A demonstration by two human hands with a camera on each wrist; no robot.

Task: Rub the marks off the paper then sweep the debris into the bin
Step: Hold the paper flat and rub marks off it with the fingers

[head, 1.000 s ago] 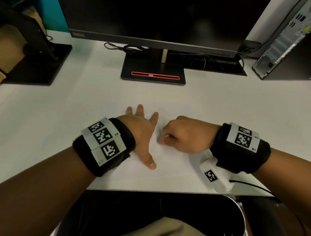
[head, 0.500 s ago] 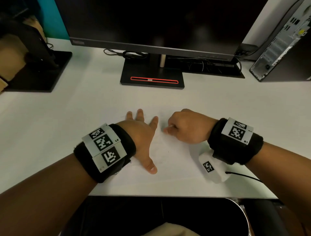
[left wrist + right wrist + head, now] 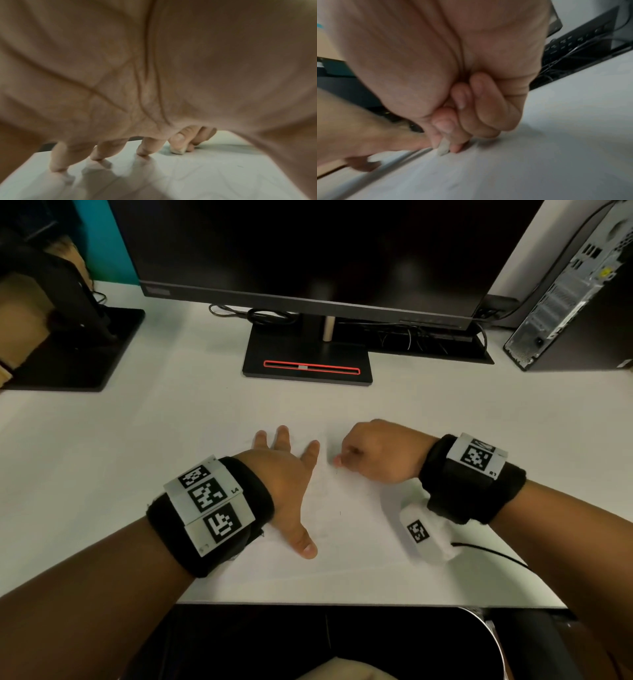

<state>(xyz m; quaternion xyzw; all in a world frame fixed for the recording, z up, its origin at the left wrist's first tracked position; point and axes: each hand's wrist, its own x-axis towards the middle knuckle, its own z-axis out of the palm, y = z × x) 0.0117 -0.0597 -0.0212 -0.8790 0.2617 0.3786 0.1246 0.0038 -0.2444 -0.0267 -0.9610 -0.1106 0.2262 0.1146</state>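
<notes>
A white sheet of paper (image 3: 346,529) lies on the white desk in front of me, with faint pencil marks near its middle. My left hand (image 3: 287,470) lies flat on the paper's left part, fingers spread and straight, pressing it down. My right hand (image 3: 373,453) is curled and pinches a small white eraser (image 3: 443,148) whose tip touches the paper; the same eraser (image 3: 177,151) shows beyond my left fingers (image 3: 101,151). The eraser itself is hidden by the fist in the head view.
A dark monitor on a black stand (image 3: 308,364) is at the back centre, a computer tower (image 3: 575,299) at the back right, another black stand (image 3: 78,350) at the back left. A bin with a metal rim (image 3: 493,642) sits below the desk's near edge.
My right hand with the eraser has slid away from me across the paper, from beside my left thumb base up toward my left fingertips. The left hand has stayed flat.
</notes>
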